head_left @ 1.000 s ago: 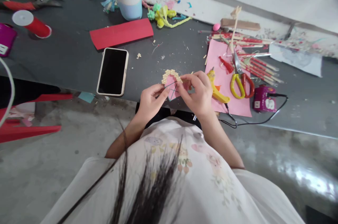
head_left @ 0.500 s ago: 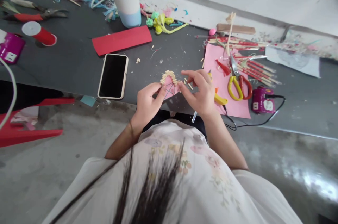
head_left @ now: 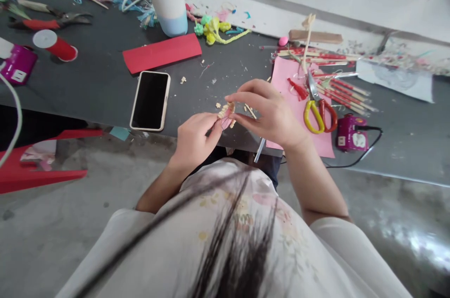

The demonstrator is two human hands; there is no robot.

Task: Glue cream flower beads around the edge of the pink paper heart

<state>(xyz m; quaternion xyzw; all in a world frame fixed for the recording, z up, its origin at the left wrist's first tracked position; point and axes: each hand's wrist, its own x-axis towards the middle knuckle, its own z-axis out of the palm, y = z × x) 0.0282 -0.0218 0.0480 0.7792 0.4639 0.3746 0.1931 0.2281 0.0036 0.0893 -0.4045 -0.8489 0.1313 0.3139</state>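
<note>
Closed in a pinch, thumb against fingertips: the left hand [head_left: 197, 140], on the near left edge of a small pink piece [head_left: 225, 115], over the near edge of the table [head_left: 94, 85]. Across from that pinch, thumb and forefinger of the right hand [head_left: 230, 108], a little parted, with the cream-studded rim between the tips (pressing or only touching, impossible to tell). Seen at a slant, and partly covered by fingers.

Just beyond the grip, loose cream bits [head_left: 218, 105]; just right of it, by the right hand, a few stick scraps [head_left: 250, 111]. On the near side of the right hand, a clear tube [head_left: 259, 150].

Right of the grip, partly under the right hand, a pink sheet [head_left: 279, 70]; on it, scissors [head_left: 312, 88] with one yellow and one red handle, and a red tassel [head_left: 297, 89] beside the blades. Left of the grip, well apart, a phone [head_left: 150, 101], dark screen up. Farther right, past the scissors, a purple box [head_left: 351, 135] and red-banded sticks [head_left: 346, 94].

Beyond the phone, a red strip [head_left: 162, 53]; past that, an upright bottle [head_left: 168, 3]. Far left of the grip, a red spool [head_left: 58, 46] and pliers [head_left: 66, 19].
</note>
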